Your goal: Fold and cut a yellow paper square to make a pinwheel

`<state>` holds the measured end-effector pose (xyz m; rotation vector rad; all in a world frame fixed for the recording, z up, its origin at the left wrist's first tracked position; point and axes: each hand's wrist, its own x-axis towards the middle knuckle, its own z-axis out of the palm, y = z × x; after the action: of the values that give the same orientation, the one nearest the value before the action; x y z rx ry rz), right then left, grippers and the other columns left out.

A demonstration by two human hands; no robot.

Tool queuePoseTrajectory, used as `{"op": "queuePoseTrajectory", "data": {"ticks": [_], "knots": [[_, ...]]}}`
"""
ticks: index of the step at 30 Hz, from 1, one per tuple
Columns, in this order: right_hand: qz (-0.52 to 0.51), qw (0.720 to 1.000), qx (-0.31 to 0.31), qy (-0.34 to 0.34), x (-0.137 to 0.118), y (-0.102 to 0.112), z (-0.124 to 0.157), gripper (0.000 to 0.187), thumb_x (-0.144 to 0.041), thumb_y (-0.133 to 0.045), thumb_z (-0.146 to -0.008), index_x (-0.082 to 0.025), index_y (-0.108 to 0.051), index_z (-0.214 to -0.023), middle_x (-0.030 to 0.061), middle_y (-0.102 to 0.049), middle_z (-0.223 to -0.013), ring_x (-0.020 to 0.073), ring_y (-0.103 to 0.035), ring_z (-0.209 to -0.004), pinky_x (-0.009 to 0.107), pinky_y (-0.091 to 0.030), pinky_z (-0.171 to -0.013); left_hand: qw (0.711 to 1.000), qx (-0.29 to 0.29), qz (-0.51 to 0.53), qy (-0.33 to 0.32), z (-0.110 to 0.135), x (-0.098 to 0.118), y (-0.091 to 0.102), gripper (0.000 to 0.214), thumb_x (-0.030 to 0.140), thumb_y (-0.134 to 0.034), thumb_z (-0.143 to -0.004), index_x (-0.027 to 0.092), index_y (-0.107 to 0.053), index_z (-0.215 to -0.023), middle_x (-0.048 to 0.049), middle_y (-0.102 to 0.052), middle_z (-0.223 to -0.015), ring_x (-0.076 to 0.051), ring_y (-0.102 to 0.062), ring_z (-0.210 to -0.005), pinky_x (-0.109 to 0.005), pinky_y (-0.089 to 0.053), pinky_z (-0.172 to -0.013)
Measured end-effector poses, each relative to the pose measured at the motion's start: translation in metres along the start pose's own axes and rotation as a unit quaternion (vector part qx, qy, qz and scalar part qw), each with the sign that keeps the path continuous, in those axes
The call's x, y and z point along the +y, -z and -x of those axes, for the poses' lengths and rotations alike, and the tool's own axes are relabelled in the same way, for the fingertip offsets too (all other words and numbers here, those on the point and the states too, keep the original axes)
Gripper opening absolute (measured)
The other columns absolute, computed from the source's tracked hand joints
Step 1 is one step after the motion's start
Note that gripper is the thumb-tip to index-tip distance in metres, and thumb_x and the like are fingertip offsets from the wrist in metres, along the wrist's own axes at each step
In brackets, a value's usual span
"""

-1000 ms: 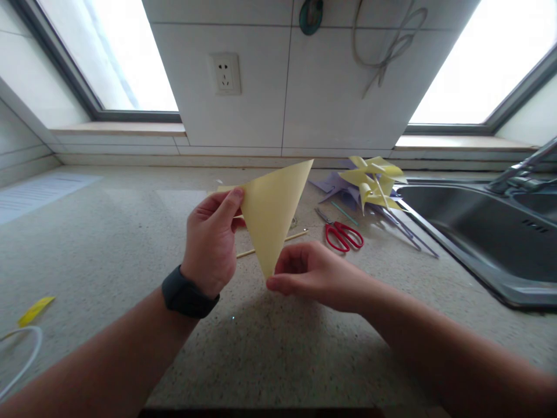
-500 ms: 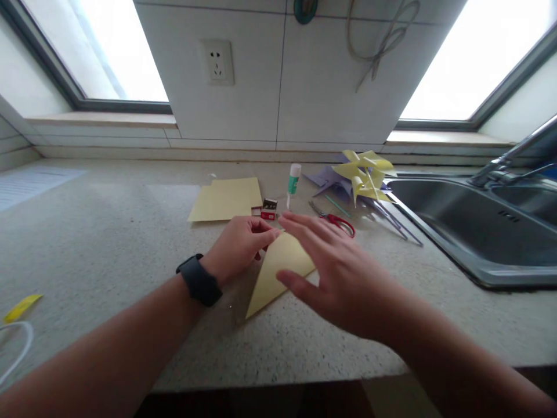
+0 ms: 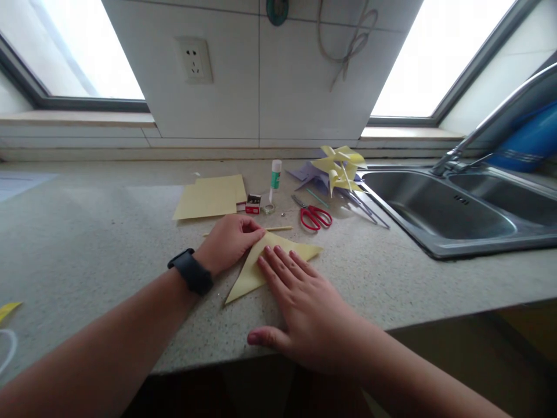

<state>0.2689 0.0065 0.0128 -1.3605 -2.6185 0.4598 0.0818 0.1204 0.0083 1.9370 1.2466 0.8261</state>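
A sheet of yellow paper [image 3: 250,273], folded into a triangle, lies on the counter [image 3: 130,249] between my hands. My left hand [image 3: 228,241], with a dark watch at the wrist, pinches the paper's top corner between thumb and fingers. Flat across the fold lies my right hand [image 3: 304,296], its fingers stretched out and its thumb spread off the paper's near edge. Just beyond the top corner is a thin yellow stick [image 3: 281,229], partly hidden behind my left hand.
Behind are yellow sheets [image 3: 206,197], a small red box [image 3: 253,204], a glue stick [image 3: 275,175] and red-handled scissors [image 3: 314,216]. Yellow and purple pinwheels [image 3: 342,168] lie beside the steel sink [image 3: 435,203] at right. A yellow scrap [image 3: 7,310] sits far left.
My right hand has come down from above the paper toward me and now rests flat on the fold. My left hand keeps its pinch. The view has shifted right.
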Motion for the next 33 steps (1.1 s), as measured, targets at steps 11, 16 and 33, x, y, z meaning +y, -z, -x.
{"op": "queuePoseTrajectory", "data": {"ticks": [11, 16, 33], "knots": [[-0.007, 1.0, 0.016, -0.012, -0.003, -0.002, 0.015, 0.099, -0.086, -0.057, -0.074, -0.038, -0.033, -0.157, 0.0121, -0.013, -0.169, 0.0506, 0.002, -0.151, 0.071, -0.013, -0.119, 1.0, 0.019, 0.0, -0.009, 0.0, -0.004, -0.002, 0.024, 0.041, -0.068, -0.08, 0.019, -0.077, -0.073, -0.0043, -0.073, -0.067, -0.019, -0.06, -0.062, -0.028, -0.039, -0.055], [0.001, 1.0, 0.021, -0.007, -0.004, -0.002, 0.012, 0.096, -0.091, -0.056, -0.067, -0.051, -0.035, -0.152, 0.0129, -0.012, -0.169, 0.0603, 0.001, -0.146, 0.083, 0.0, -0.109, 1.0, 0.021, 0.007, -0.009, 0.001, -0.004, -0.002, 0.026, 0.042, -0.067, -0.08, 0.019, -0.077, -0.072, -0.0047, -0.073, -0.068, -0.019, -0.06, -0.062, -0.028, -0.039, -0.055], [0.073, 0.993, 0.062, -0.062, -0.009, -0.014, 0.026, 0.109, -0.093, -0.038, -0.076, -0.024, -0.027, -0.161, 0.0237, -0.022, -0.164, 0.0473, -0.009, -0.152, 0.072, 0.009, -0.117, 0.999, 0.011, -0.03, 0.003, 0.0, -0.003, -0.001, 0.028, 0.041, -0.064, -0.084, 0.017, -0.077, -0.078, -0.0055, -0.075, -0.073, -0.019, -0.063, -0.066, -0.029, -0.041, -0.058]]}}
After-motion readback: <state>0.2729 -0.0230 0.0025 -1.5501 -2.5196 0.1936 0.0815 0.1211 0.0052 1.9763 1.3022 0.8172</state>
